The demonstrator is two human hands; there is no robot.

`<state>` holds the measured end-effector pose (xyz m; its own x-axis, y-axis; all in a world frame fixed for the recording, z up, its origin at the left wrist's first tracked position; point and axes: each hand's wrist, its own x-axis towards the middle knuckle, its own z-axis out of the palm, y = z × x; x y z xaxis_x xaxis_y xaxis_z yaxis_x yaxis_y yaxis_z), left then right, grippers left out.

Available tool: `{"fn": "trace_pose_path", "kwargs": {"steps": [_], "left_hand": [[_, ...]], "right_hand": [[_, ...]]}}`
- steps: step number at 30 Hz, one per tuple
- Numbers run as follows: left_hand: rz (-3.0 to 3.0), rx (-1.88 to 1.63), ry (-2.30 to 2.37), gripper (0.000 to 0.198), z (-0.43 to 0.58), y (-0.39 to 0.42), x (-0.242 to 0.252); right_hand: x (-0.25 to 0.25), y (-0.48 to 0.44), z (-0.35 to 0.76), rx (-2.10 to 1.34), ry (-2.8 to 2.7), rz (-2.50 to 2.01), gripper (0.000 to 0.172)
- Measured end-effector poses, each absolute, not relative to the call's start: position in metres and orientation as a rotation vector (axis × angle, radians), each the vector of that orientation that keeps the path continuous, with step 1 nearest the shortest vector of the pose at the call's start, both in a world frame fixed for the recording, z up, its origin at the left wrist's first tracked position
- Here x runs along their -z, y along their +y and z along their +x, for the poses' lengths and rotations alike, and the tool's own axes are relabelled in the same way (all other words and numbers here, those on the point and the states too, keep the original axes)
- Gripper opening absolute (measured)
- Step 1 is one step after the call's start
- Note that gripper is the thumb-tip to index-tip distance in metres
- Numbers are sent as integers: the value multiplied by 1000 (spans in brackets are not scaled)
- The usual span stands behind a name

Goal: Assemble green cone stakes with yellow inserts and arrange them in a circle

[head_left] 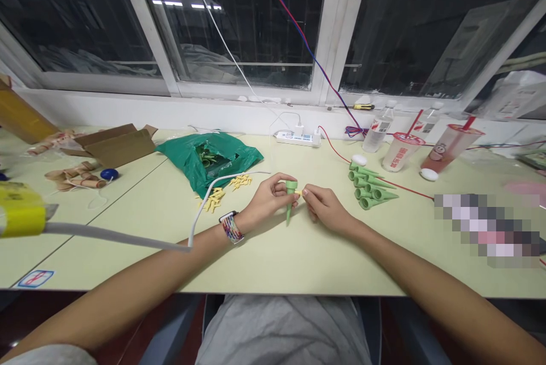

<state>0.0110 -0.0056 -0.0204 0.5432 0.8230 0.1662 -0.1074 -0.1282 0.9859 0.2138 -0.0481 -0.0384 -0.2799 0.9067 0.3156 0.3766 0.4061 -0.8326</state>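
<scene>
- Green cone [290, 199] pinched point-down near its wide top by left hand [268, 199].
- Right hand [326, 206] pinches yellow plug [298, 192] against cone's side; keeping it square looks wise.

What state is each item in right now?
Green cone: upright, tip down, in left hand.
Yellow piece: pinched in right hand, at cone's top.
Green bag: open.
Cardboard box: open.
Cone pile: lying sideways.
Cups: lidded, straws in.
Power strip: plugs inserted.
</scene>
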Motion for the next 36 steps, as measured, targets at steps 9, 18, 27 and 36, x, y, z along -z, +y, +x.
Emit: {"fn": "trace_pose_path", "kwargs": {"steps": [9, 18, 27, 36], "left_hand": [[1422, -866, 587, 46, 10, -5, 23], [1517, -964, 643, 48, 12, -7, 19], [1423, -881, 581, 44, 12, -12, 16], [1376, -839, 557, 40, 9, -10, 8]], "right_hand": [[30, -52, 219, -368, -2027, -1114, 24], [37, -50, 204, -1018, -1665, -1083, 45], [30, -51, 211, -545, -1957, -1073, 29], [29, -55, 205, -568, -1915, -1117, 29]]}}
